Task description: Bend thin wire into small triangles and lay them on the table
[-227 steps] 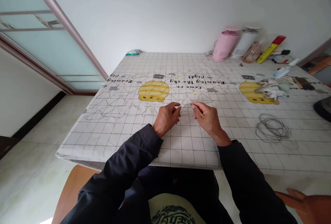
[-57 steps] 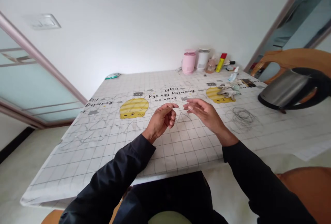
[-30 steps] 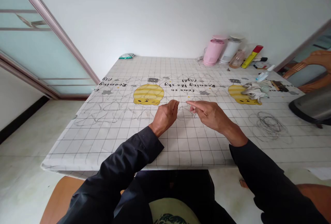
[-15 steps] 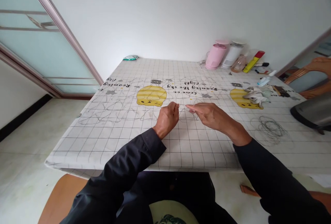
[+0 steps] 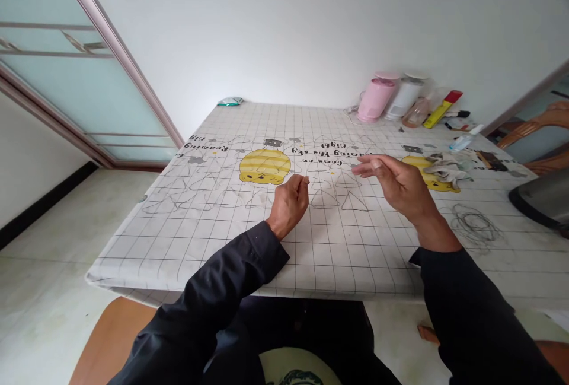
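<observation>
My left hand [image 5: 290, 202] is closed in a pinch above the middle of the checked tablecloth [image 5: 311, 254]; what it holds is too small to make out. To its right, my right hand [image 5: 398, 186] is raised over the cloth with its fingers apart and nothing visible in them. Thin dark thread [image 5: 178, 195] lies in loose zigzags across the cloth, left of and behind my hands. A loose coil of thin thread [image 5: 475, 223] rests on the table to the right of my right hand.
At the back right stand a pink cylinder [image 5: 376, 100], a white one [image 5: 403, 98], a bottle [image 5: 416, 112] and a yellow and red box [image 5: 443, 110]. Crumpled gloves [image 5: 448, 165] and a kettle [image 5: 544, 195] are on the right. A green packet [image 5: 230, 101] lies at the far left corner.
My right hand has moved right, away from my left hand, and its fingers have spread. My left hand stays pinched in nearly the same place. The view has shifted slightly.
</observation>
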Demonstrator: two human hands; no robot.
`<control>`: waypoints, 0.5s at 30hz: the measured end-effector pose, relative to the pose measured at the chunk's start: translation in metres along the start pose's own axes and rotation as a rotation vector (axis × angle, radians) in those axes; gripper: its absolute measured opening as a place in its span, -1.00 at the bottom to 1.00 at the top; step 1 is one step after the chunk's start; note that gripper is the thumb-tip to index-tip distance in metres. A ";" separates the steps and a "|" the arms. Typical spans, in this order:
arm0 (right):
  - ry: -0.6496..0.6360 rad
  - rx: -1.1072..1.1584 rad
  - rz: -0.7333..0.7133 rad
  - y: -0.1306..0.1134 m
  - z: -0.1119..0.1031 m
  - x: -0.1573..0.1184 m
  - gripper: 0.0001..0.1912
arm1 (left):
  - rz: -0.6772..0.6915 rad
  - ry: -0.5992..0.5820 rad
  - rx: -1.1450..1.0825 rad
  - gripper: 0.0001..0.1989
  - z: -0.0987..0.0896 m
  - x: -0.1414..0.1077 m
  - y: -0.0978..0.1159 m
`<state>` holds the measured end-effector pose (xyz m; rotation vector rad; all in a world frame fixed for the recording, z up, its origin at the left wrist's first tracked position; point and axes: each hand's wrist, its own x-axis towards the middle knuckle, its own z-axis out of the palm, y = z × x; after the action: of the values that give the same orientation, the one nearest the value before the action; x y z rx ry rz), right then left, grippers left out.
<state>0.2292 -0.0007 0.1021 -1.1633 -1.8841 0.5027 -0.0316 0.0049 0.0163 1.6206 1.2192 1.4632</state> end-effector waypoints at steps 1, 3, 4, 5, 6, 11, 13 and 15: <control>0.013 0.057 0.011 0.000 0.002 -0.001 -0.50 | 0.005 0.013 -0.008 -0.75 0.000 0.000 0.000; -0.034 0.111 0.009 0.000 0.010 -0.003 -0.52 | 0.030 0.034 -0.001 -0.74 -0.001 0.000 0.001; -0.076 0.097 -0.012 0.000 0.014 -0.003 -0.55 | 0.049 0.041 0.014 -0.73 -0.001 0.000 0.001; -0.116 0.062 -0.047 -0.001 0.019 -0.004 -0.59 | 0.068 0.046 0.035 -0.72 -0.001 0.000 0.001; -0.142 0.015 -0.090 -0.003 0.024 -0.004 -0.61 | 0.086 0.048 0.057 -0.72 -0.002 0.000 0.001; -0.163 -0.192 -0.290 -0.007 0.053 0.005 -0.68 | 0.130 0.029 0.138 -0.74 -0.003 -0.001 0.000; -0.175 -0.261 -0.358 -0.005 0.064 0.010 -0.72 | 0.121 0.029 0.129 -0.74 -0.002 -0.001 0.000; -0.172 -0.310 -0.401 -0.002 0.075 0.014 -0.68 | 0.105 0.037 0.115 -0.73 -0.002 -0.001 0.000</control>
<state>0.1639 0.0170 0.0675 -0.9149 -2.3335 0.0902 -0.0337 0.0037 0.0160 1.7656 1.2768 1.5178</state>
